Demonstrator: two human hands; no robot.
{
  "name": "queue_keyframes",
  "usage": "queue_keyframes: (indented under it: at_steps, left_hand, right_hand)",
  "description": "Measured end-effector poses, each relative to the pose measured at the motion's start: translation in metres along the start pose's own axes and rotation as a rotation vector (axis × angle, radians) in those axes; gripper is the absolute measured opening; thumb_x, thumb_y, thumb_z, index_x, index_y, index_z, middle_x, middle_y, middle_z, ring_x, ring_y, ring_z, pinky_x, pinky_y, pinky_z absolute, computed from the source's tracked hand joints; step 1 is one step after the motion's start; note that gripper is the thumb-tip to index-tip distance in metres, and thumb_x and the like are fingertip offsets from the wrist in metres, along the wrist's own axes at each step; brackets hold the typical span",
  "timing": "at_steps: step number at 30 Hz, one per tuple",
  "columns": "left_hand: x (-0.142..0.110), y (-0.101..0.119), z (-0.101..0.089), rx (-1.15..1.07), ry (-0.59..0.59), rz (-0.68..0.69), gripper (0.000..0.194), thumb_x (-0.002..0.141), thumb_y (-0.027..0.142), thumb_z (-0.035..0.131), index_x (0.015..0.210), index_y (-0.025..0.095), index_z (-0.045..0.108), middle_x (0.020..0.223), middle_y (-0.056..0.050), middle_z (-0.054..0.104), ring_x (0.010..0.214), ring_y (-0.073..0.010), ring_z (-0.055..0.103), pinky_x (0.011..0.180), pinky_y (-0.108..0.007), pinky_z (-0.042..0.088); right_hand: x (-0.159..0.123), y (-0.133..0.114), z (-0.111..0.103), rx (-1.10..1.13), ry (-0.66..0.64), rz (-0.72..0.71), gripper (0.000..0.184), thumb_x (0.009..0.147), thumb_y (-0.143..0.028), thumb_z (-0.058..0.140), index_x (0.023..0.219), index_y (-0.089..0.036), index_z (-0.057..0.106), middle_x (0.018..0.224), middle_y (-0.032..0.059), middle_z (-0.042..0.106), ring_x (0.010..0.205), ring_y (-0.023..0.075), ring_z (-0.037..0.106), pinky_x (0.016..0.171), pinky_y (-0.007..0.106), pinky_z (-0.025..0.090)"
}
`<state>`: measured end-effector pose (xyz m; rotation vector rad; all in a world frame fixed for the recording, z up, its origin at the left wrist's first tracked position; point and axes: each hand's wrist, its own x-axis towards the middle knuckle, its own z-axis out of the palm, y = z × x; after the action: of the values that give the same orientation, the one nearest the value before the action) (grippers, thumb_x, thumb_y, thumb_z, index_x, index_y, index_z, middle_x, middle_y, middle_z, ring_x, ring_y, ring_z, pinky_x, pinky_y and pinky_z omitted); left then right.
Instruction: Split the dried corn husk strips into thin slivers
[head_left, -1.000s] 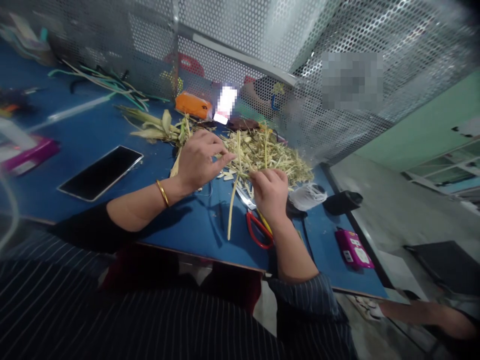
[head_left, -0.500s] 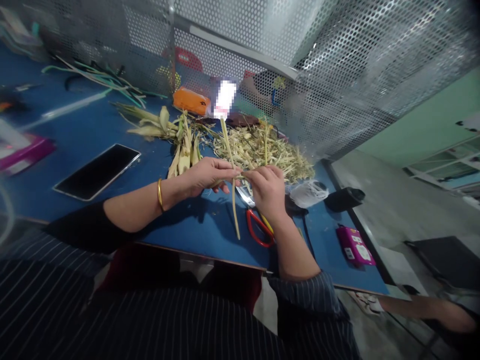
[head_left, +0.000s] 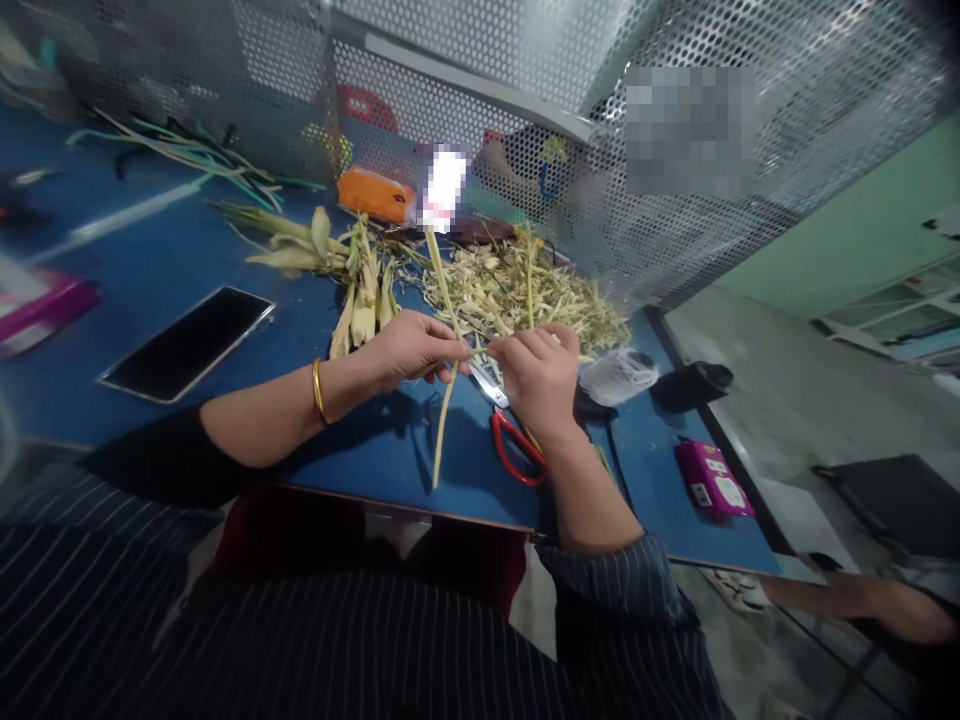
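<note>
My left hand [head_left: 416,350], a gold bangle on its wrist, pinches a long pale plant strip [head_left: 442,430] that looks like twisted corn husk. The strip slants from above the fingers down over the table's front part. Opposite it, my right hand [head_left: 541,385] is closed, thumb and fingers pressed together on a thin husk strand that spans the small gap between both hands. How the strands join is hidden by the fingers. Just below lie scissors [head_left: 517,455] with a red handle, partly covered by my right hand.
Behind my hands are a heap of shredded husk [head_left: 517,285] and whole husks [head_left: 365,310]. A phone [head_left: 187,342] lies left. To the right are a white plastic bundle [head_left: 619,376], a black cylinder [head_left: 690,387] and a purple pack [head_left: 712,480]. A perforated metal screen [head_left: 465,85] stands behind.
My hands have drawn slightly apart, showing a bit of strand between them. The strip's lower end has swung left, and more of the scissors now shows.
</note>
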<state>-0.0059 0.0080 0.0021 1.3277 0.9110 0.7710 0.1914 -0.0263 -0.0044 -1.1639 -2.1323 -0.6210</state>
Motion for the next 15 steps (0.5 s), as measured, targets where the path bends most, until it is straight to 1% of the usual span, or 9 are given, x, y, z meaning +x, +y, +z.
queue_keyframes:
  at_steps: [3, 6, 8, 11, 13, 15]
  left_hand:
    - [0.001, 0.000, -0.001, -0.002, -0.022, -0.025, 0.019, 0.074, 0.027, 0.075, 0.066, 0.011, 0.071, 0.071, -0.010, 0.071, 0.047, -0.0080, 0.056, 0.040, -0.019, 0.038]
    - [0.000, 0.002, -0.003, -0.005, -0.052, -0.067, 0.019, 0.073, 0.030, 0.076, 0.068, 0.012, 0.073, 0.081, -0.012, 0.074, 0.050, -0.0086, 0.059, 0.042, -0.019, 0.040]
    - [-0.003, 0.004, -0.002, 0.011, -0.051, -0.075, 0.022, 0.071, 0.034, 0.077, 0.069, 0.012, 0.073, 0.083, -0.012, 0.075, 0.050, -0.0094, 0.060, 0.041, -0.019, 0.040]
    - [-0.008, 0.005, 0.004, 0.093, -0.047, -0.062, 0.023, 0.069, 0.035, 0.077, 0.067, 0.012, 0.073, 0.072, -0.012, 0.073, 0.049, -0.0115, 0.062, 0.039, -0.019, 0.038]
    - [-0.013, 0.004, 0.011, 0.169, -0.089, -0.059, 0.024, 0.072, 0.034, 0.073, 0.066, 0.012, 0.072, 0.064, -0.010, 0.071, 0.048, -0.0124, 0.063, 0.038, -0.018, 0.037]
    - [-0.016, 0.001, 0.019, 0.235, -0.165, -0.071, 0.025, 0.075, 0.034, 0.069, 0.065, 0.012, 0.071, 0.064, -0.010, 0.071, 0.045, -0.0122, 0.062, 0.037, -0.018, 0.037]
  right_hand:
    - [-0.001, 0.001, 0.001, -0.048, 0.014, 0.006, 0.025, 0.096, -0.026, 0.048, 0.079, -0.023, 0.066, 0.068, -0.0008, 0.064, 0.068, 0.0150, 0.053, 0.091, 0.035, 0.035]
    - [-0.001, 0.003, 0.001, 0.037, -0.027, 0.073, 0.025, 0.096, -0.027, 0.048, 0.082, -0.023, 0.068, 0.073, 0.0002, 0.068, 0.072, 0.0154, 0.057, 0.088, 0.036, 0.035]
    - [0.001, 0.004, 0.000, 0.188, -0.071, 0.141, 0.023, 0.096, -0.029, 0.049, 0.090, -0.024, 0.070, 0.083, 0.0012, 0.072, 0.079, 0.0163, 0.061, 0.089, 0.036, 0.037]
    - [0.004, 0.003, 0.000, 0.518, -0.100, 0.266, 0.022, 0.094, -0.033, 0.052, 0.100, -0.024, 0.071, 0.099, 0.0043, 0.072, 0.094, 0.0185, 0.064, 0.089, 0.036, 0.042]
    - [0.005, 0.000, 0.001, 0.698, -0.109, 0.375, 0.023, 0.090, -0.037, 0.057, 0.098, -0.022, 0.073, 0.099, 0.0053, 0.071, 0.094, 0.0190, 0.063, 0.085, 0.035, 0.045]
    - [0.006, -0.005, 0.004, 0.855, -0.160, 0.512, 0.025, 0.085, -0.042, 0.062, 0.091, -0.021, 0.073, 0.087, 0.0035, 0.069, 0.082, 0.0173, 0.061, 0.076, 0.032, 0.046]
